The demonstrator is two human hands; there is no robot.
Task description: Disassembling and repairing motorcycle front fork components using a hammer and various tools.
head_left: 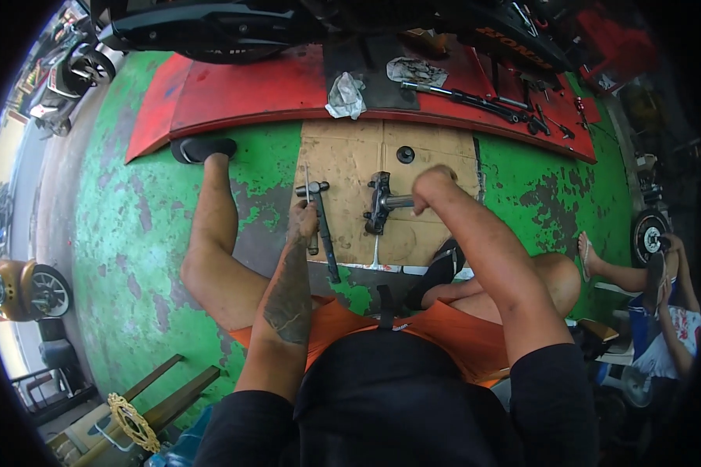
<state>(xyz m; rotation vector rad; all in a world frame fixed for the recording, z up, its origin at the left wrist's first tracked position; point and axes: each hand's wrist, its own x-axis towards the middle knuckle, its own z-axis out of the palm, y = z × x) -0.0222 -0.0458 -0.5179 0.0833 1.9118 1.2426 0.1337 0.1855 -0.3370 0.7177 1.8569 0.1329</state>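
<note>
On the cardboard [339, 148], just left of the curled right hand [435, 185], lies a stemmed metal part [378, 204]; I can't tell if it's gripped. The left hand [302, 220] clutches a slim tool [307, 183].

Brightest at the left edge: pavement [33, 187] pale, close to washed out, daylight strongest there. Mid-frame light even and muted; green floor [125, 226] and cardboard [335, 148] read clearly, shadows soft. Dull sheen along red ramp [249, 93]; small glint on metal shaft [399, 201]. Top and far right dim, murky. Black shirt [397, 397] loses detail. Right hand [435, 187] slightly soft. Fisheye bows the ramp; corners fall to black.
</note>
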